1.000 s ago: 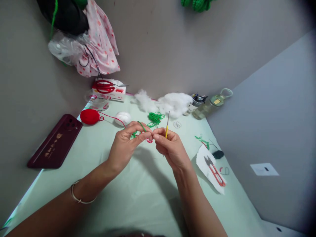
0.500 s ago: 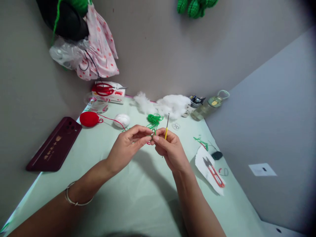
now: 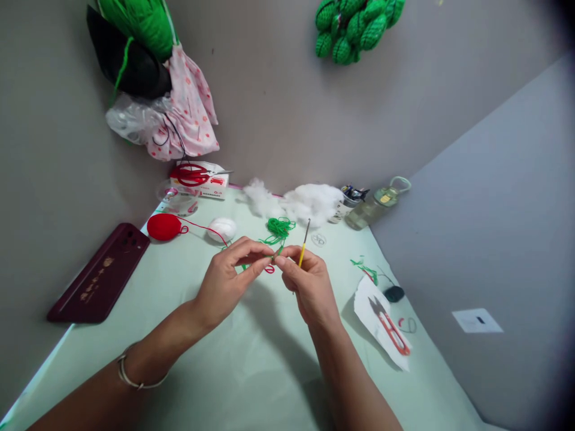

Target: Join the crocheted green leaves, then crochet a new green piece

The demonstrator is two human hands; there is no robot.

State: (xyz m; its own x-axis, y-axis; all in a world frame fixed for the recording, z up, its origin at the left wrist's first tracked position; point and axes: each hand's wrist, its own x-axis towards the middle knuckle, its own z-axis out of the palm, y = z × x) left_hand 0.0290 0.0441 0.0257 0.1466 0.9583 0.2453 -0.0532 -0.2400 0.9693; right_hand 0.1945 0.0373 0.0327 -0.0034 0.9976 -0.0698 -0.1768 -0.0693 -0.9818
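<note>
My left hand (image 3: 229,278) pinches green yarn (image 3: 282,246) between thumb and fingertips, close against the other hand. My right hand (image 3: 309,281) also pinches at the yarn, and a crochet hook (image 3: 302,251) with a yellow grip rests in its fingers, its metal tip pointing up and away. A small red yarn loop (image 3: 269,269) hangs just below the fingertips. Behind the hands lies a loose tangle of green yarn (image 3: 279,228). The short piece between the fingertips is mostly hidden.
Left stand a red yarn ball (image 3: 164,227), a white yarn ball (image 3: 221,229) and a maroon phone (image 3: 101,272). White stuffing (image 3: 314,202), a pen cup (image 3: 342,209) and a bottle (image 3: 372,206) line the back. Thread snips (image 3: 390,329) lie on white paper at right.
The view has tilted upward, showing more of the hanging green yarn and knitted pieces. The fingertips have drawn closer together on the green yarn; the hook stays in my right hand.
</note>
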